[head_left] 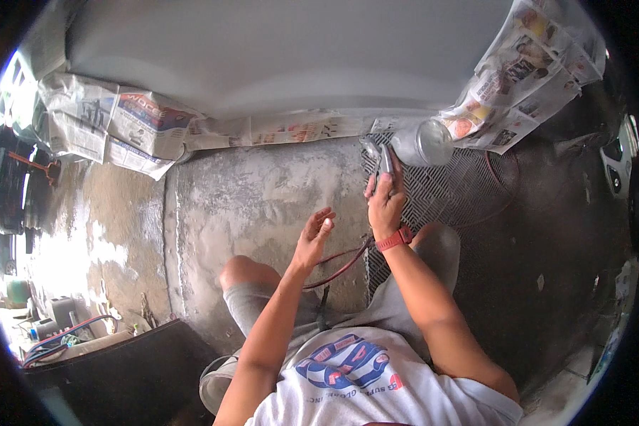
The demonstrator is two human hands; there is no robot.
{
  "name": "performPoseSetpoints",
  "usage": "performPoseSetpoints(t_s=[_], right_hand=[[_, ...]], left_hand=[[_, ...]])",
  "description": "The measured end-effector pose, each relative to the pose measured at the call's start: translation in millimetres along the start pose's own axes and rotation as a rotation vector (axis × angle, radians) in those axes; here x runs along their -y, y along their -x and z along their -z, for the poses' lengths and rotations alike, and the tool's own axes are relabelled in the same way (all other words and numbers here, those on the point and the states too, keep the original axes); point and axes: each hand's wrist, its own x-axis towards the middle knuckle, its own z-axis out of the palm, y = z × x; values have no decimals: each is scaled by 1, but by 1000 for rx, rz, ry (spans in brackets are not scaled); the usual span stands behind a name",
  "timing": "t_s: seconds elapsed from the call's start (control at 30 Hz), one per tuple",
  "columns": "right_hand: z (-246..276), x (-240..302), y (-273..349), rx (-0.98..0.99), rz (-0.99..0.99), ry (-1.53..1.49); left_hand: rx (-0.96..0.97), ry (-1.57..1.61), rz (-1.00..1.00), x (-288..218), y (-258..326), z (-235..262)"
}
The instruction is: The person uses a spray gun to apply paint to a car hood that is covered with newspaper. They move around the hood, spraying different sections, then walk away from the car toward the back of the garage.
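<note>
My right hand [386, 204], with a red watch [394, 239] on its wrist, is wrapped round the grip of a metal spray gun [385, 163]. A large pale, round cup [424, 142] is attached to the gun's far right side. The gun is in front of a grey vehicle panel [277, 57], close to its papered lower edge. My left hand [314, 238] is held up to the left of the gun, fingers loosely apart and holding nothing. A dark red hose [344, 267] curves between my knees below the right hand; its joint with the gun is hidden.
Newspaper sheets [145, 126] mask the panel's left and lower edges, and more newspaper [525, 74] covers the right. A slatted mat [422, 192] lies on the concrete floor [255, 192]. Tools and hoses [67, 334] sit at the lower left, behind a dark board [135, 376].
</note>
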Motion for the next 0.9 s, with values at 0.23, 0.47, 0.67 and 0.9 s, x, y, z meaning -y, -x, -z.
performPoseSetpoints(t_s=[0.23,0.47,0.67,0.9], right_hand=[[15,-15,5,133,-147,-24],[46,53,10,599,-100,204],[73,154,59,540,-342,291],[94,286,71,639,-798,39]], left_hand=[[165,-290,-241,-57,-33,-49],[51,-178,-12,-123,-23,-74],[-331,-236,96,-227,3,-125],[-544,54,37,-390,56,-194]])
